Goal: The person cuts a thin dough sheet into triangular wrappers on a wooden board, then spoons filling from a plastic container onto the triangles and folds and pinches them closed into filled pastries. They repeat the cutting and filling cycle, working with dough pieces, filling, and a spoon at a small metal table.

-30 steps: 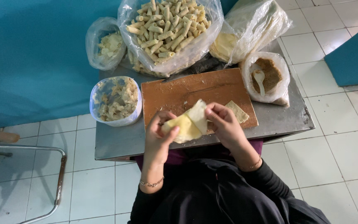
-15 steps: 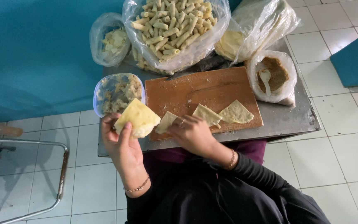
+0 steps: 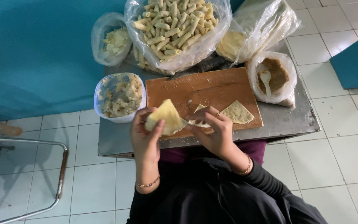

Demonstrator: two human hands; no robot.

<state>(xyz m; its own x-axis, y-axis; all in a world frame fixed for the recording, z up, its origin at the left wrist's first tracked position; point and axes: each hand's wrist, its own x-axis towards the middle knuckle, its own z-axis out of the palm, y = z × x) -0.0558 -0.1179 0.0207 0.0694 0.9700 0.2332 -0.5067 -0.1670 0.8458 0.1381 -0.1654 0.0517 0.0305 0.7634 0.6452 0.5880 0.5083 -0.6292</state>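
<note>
1. Right now the left hand (image 3: 146,135) cups a pale triangular wrapper (image 3: 165,118), fingers curled round its lower edge, just off the cutting board (image 3: 204,89) at seven o'clock.
2. Right hand (image 3: 214,132) pinches a second wrapper (image 3: 199,121) at the board's six o'clock edge.
3. Third wrapper (image 3: 238,112) lies flat at four o'clock.
4. Filling tub (image 3: 121,97) sits on the desk (image 3: 284,120) at nine o'clock.

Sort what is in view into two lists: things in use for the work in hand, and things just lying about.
In use:
left hand holding a wrapper sheet
right hand on another wrapper
wooden board
spare wrapper
bowl of filling

Lying about:
bag of finished rolls
metal chair frame
orange-capped bottle
</note>
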